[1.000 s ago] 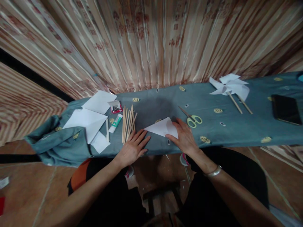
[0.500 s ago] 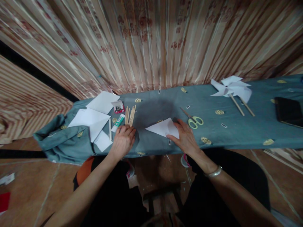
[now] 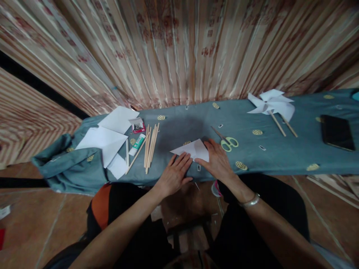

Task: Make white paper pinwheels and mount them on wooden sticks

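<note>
A sheet of white paper folded into a triangle (image 3: 198, 148) lies on the cloth in front of me, its sharp tip pointing left. My left hand (image 3: 176, 172) rests flat with its fingertips on the paper's near edge, fingers stretched out. At the paper's right end lies my right hand (image 3: 216, 158), thumb and fingers spread over that edge and touching it. Just beyond the right hand are scissors (image 3: 229, 143) with light green handles. Several thin wooden sticks (image 3: 151, 147) lie left of the paper, beside a green and white glue stick (image 3: 137, 144).
White paper sheets (image 3: 105, 140) and a small red box of metal pins (image 3: 137, 125) are at the left. Two paper pinwheels (image 3: 272, 101) on sticks lie at the back right, with a black phone (image 3: 337, 132) farther right. A pleated curtain (image 3: 174, 56) hangs behind the cloth-covered table (image 3: 280, 157).
My left hand has left the wooden sticks and moved right onto the folded paper. The sticks now lie loose, one apart from the others. My right hand stays at the paper.
</note>
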Motion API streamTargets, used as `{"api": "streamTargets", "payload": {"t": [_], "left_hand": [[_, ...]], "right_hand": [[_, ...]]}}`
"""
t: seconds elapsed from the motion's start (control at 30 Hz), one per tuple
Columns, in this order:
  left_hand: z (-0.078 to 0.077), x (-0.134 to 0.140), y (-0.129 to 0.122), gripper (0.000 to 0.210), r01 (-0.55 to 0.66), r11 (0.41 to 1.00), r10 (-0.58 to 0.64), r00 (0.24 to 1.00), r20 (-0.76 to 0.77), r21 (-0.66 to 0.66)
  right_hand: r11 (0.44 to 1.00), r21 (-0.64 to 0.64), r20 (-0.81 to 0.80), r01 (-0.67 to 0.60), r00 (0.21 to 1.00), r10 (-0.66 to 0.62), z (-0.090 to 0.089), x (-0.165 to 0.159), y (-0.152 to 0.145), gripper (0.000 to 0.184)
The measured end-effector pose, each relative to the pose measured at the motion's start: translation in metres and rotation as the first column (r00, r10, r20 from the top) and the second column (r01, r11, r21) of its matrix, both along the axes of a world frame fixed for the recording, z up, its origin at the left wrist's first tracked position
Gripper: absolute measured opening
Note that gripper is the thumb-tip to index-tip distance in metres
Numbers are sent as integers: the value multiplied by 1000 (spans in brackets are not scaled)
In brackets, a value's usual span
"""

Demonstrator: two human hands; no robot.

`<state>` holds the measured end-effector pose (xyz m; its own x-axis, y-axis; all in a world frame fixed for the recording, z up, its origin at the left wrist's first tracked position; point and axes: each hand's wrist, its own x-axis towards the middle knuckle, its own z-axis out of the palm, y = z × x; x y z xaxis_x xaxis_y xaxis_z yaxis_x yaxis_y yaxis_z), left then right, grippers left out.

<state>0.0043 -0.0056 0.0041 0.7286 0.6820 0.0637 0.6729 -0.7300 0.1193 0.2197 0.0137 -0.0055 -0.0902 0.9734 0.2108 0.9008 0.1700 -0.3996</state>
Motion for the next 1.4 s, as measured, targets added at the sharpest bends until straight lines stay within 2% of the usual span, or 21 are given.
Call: {"api": "streamTargets", "payload": {"t": [0.13, 0.27, 0.53, 0.83, 1.1, 1.17, 1.27, 1.4], "left_hand": [[-6, 4, 1, 68, -26, 1000, 26, 1000, -13, -15], [-1, -1, 3, 65, -53, 998, 53, 998, -27, -21], [3, -37, 0, 72, -138, 990, 138, 990, -18, 32], [2, -34, -3, 67, -201, 978, 200, 980, 13, 55], [3, -35, -3, 64, -188, 978, 190, 982, -14, 91], [3, -35, -3, 64, -183, 978, 186, 982, -20, 104], [2, -36, -4, 65, -180, 976, 184, 983, -24, 124], [-1, -37, -4, 65, -181, 970, 186, 983, -11, 164]], "right_hand": [[1000, -23, 45, -2, 999, 3, 5, -5, 3, 72], [999, -36, 54, -12, 998, 14, 6, -6, 4, 73], [997, -67, -62, 23, 998, -27, -4, 18, -12, 77], [995, -100, -140, -1, 990, -13, -10, 49, -31, 66], [979, -171, -198, -112, 977, 77, 1, 69, -35, 57], [979, -160, -242, -127, 966, 86, 4, 73, -32, 50], [986, -123, -296, -113, 952, 72, 7, 71, -27, 37], [991, -91, -252, -100, 965, 74, 7, 57, -22, 32]]}}
